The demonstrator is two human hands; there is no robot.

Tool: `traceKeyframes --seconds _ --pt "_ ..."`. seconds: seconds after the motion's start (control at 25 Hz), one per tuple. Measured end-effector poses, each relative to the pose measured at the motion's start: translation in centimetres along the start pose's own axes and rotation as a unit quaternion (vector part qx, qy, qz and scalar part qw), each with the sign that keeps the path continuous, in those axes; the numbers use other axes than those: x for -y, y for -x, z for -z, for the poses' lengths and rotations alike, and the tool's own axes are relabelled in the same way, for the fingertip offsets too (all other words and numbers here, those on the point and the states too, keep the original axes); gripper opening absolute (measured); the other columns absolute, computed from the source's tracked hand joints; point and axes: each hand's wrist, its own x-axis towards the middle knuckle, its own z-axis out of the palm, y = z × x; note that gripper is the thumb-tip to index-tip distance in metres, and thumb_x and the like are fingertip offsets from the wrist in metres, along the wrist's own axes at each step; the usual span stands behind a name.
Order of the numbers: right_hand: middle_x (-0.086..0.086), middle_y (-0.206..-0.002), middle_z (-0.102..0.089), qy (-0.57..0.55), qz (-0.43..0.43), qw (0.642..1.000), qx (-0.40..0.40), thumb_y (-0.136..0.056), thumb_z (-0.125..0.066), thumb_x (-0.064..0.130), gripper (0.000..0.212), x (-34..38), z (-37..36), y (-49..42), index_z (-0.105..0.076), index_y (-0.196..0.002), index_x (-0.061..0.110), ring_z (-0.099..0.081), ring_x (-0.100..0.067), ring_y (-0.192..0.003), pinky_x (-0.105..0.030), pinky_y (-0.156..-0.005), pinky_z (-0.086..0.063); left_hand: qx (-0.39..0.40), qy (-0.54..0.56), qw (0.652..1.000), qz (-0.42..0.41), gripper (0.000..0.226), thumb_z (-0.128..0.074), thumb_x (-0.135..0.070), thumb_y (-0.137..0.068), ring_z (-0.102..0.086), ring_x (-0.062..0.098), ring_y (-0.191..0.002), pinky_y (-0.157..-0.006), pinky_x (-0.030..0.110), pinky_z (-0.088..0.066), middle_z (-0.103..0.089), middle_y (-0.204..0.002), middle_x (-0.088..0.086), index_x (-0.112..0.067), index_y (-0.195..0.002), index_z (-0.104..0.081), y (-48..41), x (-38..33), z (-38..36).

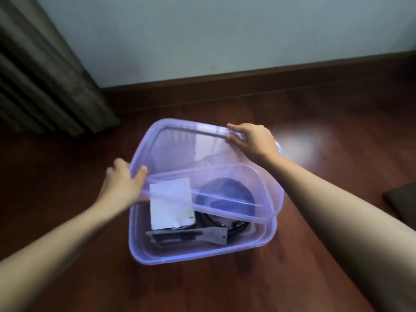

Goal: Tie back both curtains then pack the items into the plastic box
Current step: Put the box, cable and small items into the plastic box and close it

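A translucent purple plastic box (pixel 202 255) stands on the wooden floor. Inside it lie a white packet (pixel 171 208), a grey flat tool (pixel 191 237), black cables (pixel 238 226) and a dark round item (pixel 225 194). Above the box a matching translucent lid (pixel 180 149) is held tilted, its far edge raised. My left hand (pixel 123 183) grips the lid's left edge. My right hand (pixel 252 140) grips its far right corner. A grey-brown curtain (pixel 40 70) hangs at the upper left.
A pale wall with a dark wooden skirting board (pixel 270 75) runs behind the box. A dark flat object (pixel 403 199) lies on the floor at the right edge. A bright light patch (pixel 301 145) shines on the floor.
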Motion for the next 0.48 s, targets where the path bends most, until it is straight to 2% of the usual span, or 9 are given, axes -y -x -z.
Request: traceKeyframes --seconds 0.04,0.12,0.24,0.36,0.48 --pt "-0.004 -0.120 -0.066 0.016 0.025 0.999 0.026 -0.090 -0.054 0.043 0.039 0.3 -1.1 0.3 -0.060 -0.124 0.026 -0.058 -0.029 -0.113 -0.040 -0.087 -0.047 0.013 -0.040 0.999 0.012 0.040 -0.056 -0.036 -0.090 -0.060 0.042 -0.097 -0.082 0.040 -0.048 -0.056 -0.109 0.029 0.001 -0.104 -0.049 1.3 1.6 -0.3" --pt "-0.005 -0.118 -0.067 0.036 0.053 0.995 0.075 -0.091 -0.052 0.043 0.038 0.1 -2.7 1.1 -0.060 -0.124 0.026 -0.059 -0.031 -0.111 -0.042 -0.087 -0.048 0.056 -0.095 0.994 0.011 0.042 -0.056 -0.039 -0.089 -0.058 0.040 -0.097 -0.081 0.039 -0.045 -0.060 -0.104 0.025 0.001 -0.099 -0.052 3.3 3.6 -0.8" --pt "-0.006 -0.119 -0.066 0.021 0.061 0.988 0.138 -0.092 -0.052 0.041 0.038 -0.6 -4.5 2.7 -0.059 -0.126 0.026 -0.059 -0.031 -0.111 -0.043 -0.089 -0.048 0.096 -0.104 0.989 0.032 0.036 -0.059 -0.044 -0.086 -0.059 0.027 -0.078 -0.063 0.034 -0.040 -0.064 -0.084 0.010 -0.009 -0.082 -0.049 5.5 5.2 -1.1" --pt "-0.005 -0.122 -0.065 0.000 0.058 0.987 0.152 -0.092 -0.053 0.039 0.038 -0.4 -5.3 3.1 -0.058 -0.126 0.025 -0.058 -0.030 -0.113 -0.042 -0.091 -0.047 0.098 -0.088 0.990 0.048 0.038 -0.060 -0.045 -0.083 -0.051 0.017 -0.063 -0.052 0.029 -0.034 -0.060 -0.072 0.003 -0.013 -0.070 -0.042 6.8 5.8 -1.1" --pt "-0.005 -0.124 -0.064 -0.001 0.060 0.986 0.153 -0.092 -0.053 0.039 0.039 0.3 -5.9 3.1 -0.057 -0.127 0.025 -0.057 -0.030 -0.114 -0.039 -0.092 -0.045 0.120 -0.099 0.986 0.068 0.038 -0.058 -0.045 -0.080 -0.058 0.019 -0.068 -0.056 0.029 -0.037 -0.063 -0.070 0.003 -0.015 -0.066 -0.040 7.0 6.2 -0.7"
